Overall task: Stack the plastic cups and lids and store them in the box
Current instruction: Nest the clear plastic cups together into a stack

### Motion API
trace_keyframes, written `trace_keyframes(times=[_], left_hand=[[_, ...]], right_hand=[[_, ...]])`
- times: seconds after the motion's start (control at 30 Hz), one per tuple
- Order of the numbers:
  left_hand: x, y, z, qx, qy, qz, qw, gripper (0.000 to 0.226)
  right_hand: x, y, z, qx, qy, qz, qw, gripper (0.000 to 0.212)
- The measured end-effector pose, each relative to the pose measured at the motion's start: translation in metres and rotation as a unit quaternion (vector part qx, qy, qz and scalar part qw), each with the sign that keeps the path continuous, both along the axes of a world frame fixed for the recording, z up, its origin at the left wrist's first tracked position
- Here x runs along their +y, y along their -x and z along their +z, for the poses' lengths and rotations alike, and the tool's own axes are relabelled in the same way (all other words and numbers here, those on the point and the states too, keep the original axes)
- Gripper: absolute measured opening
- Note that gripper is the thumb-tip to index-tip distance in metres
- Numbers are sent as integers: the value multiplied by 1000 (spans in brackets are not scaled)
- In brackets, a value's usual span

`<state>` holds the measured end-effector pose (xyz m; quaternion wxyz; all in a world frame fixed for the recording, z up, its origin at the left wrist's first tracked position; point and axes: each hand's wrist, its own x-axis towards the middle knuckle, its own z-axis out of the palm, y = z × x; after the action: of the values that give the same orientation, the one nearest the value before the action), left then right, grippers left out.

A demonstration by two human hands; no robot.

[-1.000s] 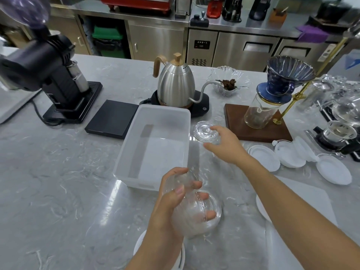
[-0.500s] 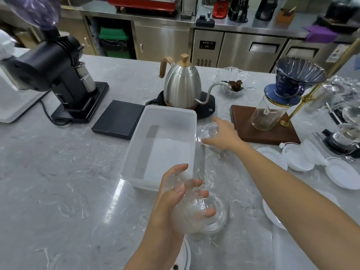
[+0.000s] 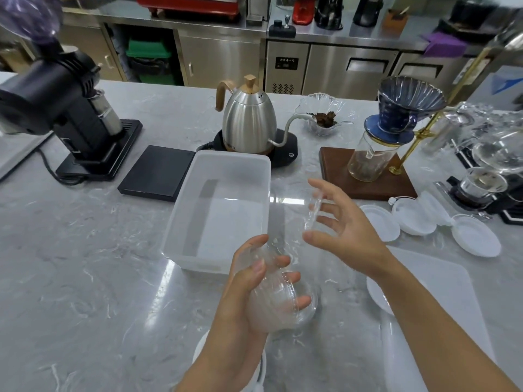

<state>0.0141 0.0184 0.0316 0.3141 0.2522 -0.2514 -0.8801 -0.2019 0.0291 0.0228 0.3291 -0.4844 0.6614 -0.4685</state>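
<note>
From the head camera, the left hand (image 3: 249,295) wraps its grip around a stack of clear domed plastic lids (image 3: 280,295), fingers curled over the domes and thumb pressed on the near side, held above the grey marbled tabletop (image 3: 85,264). The right hand (image 3: 342,227) hovers just beyond it, its grip half spread, with a single clear plastic lid (image 3: 314,207) pinched edge-on between thumb and forefinger, tilted nearly upright. Just left of that hand sits the translucent white rectangular plastic box (image 3: 220,210), open at the top, its near corner close to the left hand's fingers. To the right of the right hand, several flat white round lids (image 3: 475,239) lie on the tabletop, some overlapping. Behind the box stands a silver gooseneck kettle (image 3: 249,120) on a black base, with a flat black square scale (image 3: 158,171) to its left and a black coffee grinder (image 3: 65,108) further left. A blue ceramic dripper (image 3: 407,108) rests on a glass jar over a brown wooden stand.
</note>
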Motion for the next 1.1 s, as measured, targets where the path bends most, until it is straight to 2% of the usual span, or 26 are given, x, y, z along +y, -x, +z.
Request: trace_keyframes(times=[0.13, 0.23, 0.33, 0.4, 0.47, 0.53, 0.6, 0.8, 0.97, 1.1], left_hand=[[2, 0, 0, 3, 0, 1, 1000, 80], [5, 1, 2, 0, -8, 13, 1000, 60], [7, 3, 5, -5, 9, 15, 1000, 47], [8, 3, 5, -11, 13, 14, 1000, 49], [8, 3, 3, -13, 11, 14, 1000, 66], [8, 2, 2, -9, 16, 14, 1000, 77], [9, 2, 0, -9, 24, 5, 1000, 77], [12, 2, -1, -9, 22, 4, 1000, 88], [12, 0, -4, -18, 30, -12, 999, 79], [14, 1, -4, -37, 53, -23, 998, 87]], right_hand=[[23, -18, 9, -77, 61, -12, 995, 65], [36, -32, 8, -112, 94, -15, 989, 56], [46, -47, 4, -142, 80, 2, 987, 48], [54, -56, 2, -140, 70, 15, 988, 43], [59, -63, 2, -116, 53, 25, 992, 41], [63, -67, 4, -84, 30, 33, 996, 43], [66, -67, 8, -65, 19, 46, 997, 49], [73, -62, 24, 43, -57, 117, 991, 89], [73, -59, 31, 71, -74, 146, 984, 91], [72, -60, 32, 80, -65, 136, 985, 90]])
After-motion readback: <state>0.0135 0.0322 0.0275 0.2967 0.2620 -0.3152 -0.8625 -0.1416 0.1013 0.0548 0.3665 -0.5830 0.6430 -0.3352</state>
